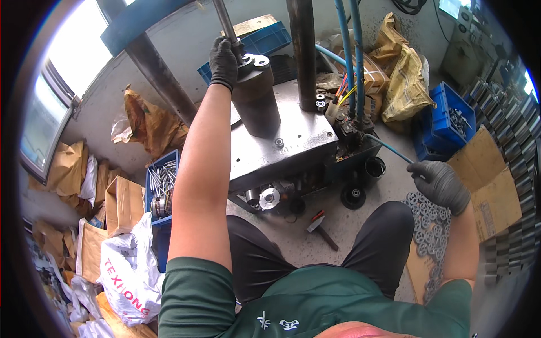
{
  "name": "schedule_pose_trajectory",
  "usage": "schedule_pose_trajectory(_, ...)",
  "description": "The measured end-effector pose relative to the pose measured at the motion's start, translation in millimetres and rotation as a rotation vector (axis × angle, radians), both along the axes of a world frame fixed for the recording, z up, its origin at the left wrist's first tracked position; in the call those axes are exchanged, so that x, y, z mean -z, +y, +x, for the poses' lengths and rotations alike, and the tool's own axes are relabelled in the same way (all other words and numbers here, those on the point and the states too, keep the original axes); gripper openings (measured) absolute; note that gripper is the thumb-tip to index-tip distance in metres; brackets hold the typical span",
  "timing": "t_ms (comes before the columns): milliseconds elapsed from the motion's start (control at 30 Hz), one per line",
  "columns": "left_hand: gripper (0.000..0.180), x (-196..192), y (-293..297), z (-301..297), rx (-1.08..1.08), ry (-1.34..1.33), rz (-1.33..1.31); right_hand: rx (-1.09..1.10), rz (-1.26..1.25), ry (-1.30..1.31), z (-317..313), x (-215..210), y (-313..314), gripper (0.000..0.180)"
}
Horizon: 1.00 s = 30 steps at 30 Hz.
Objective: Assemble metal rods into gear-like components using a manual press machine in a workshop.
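Lever (226, 22) upright at press top, above dark cylinder (256, 101) standing on steel plate (298, 138). Left hand (224, 61), black glove, grip closed round lever base. Right hand (442, 183), gloved, grip loosely curled, holding nothing clear, near thin blue hose (389, 148), over flat metal discs (428, 225) on floor. Hammer (320, 225) between knees. Blue crate (163, 180) of rods left.

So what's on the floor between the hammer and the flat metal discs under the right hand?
In the head view, only the person's knee in dark trousers covers that stretch between hammer and discs below the right hand.
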<state>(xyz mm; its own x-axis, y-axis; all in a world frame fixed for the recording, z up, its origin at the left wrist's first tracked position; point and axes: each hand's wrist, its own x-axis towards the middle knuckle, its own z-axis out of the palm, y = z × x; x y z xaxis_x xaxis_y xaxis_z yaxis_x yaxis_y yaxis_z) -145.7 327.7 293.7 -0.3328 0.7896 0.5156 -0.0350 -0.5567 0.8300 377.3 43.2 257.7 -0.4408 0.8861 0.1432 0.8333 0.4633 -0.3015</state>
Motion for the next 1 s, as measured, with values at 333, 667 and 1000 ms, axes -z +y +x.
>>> schedule_pose_trajectory(333, 0.025, 4.0, 12.3, -19.7, 0.140, -0.054, -0.028, -0.029, 0.014, -0.148, 10.3, 28.5, -23.6, 0.013)
schedule_pose_trajectory(667, 0.027, 3.0, 3.4, -8.6, 0.098, -0.015, -0.062, -0.035, -0.020, -0.178, 11.0, 31.1, -21.3, 0.020)
schedule_pose_trajectory(1000, 0.028, 1.5, -0.8, -8.0, 0.134, -0.006, -0.095, 0.001, 0.021, 0.010, 3.2, 3.9, -7.6, 0.027)
